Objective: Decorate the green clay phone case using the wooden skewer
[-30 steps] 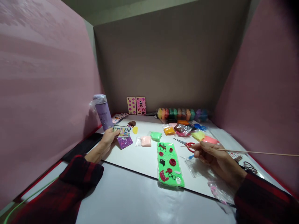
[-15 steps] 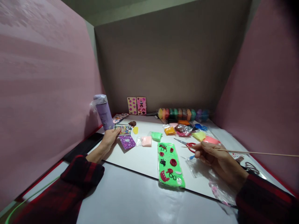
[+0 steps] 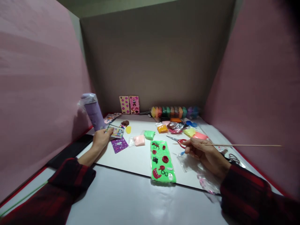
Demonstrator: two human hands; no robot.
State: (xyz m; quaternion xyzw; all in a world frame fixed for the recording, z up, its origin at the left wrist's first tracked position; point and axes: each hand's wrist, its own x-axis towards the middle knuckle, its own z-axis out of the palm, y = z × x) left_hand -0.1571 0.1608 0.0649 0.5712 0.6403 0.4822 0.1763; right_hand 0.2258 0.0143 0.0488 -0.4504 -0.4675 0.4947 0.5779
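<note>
My left hand [image 3: 102,137] pinches the edge of a small picture card [image 3: 117,132], just above a purple card [image 3: 119,145] on the white board. In my right hand [image 3: 206,153] is a long thin wooden stick [image 3: 246,145], its tip pointing left over the red-handled scissors [image 3: 174,139]. Between the hands a green clay-covered phone case [image 3: 161,168] lies flat, decorated with red, black and white shapes. Small packets of pink clay [image 3: 139,140] and green clay [image 3: 149,134] lie beyond it.
A purple bottle [image 3: 94,114] stands at the left. Two decorated cases [image 3: 129,104] lean against the back wall. A row of coloured clay tubs [image 3: 172,112] and several clay packets [image 3: 176,126] sit at the back right. Clear bags lie beside my right hand.
The whole scene has shifted left in the view. My left hand's card is tilted a little differently. Both hands keep hold of the same things.
</note>
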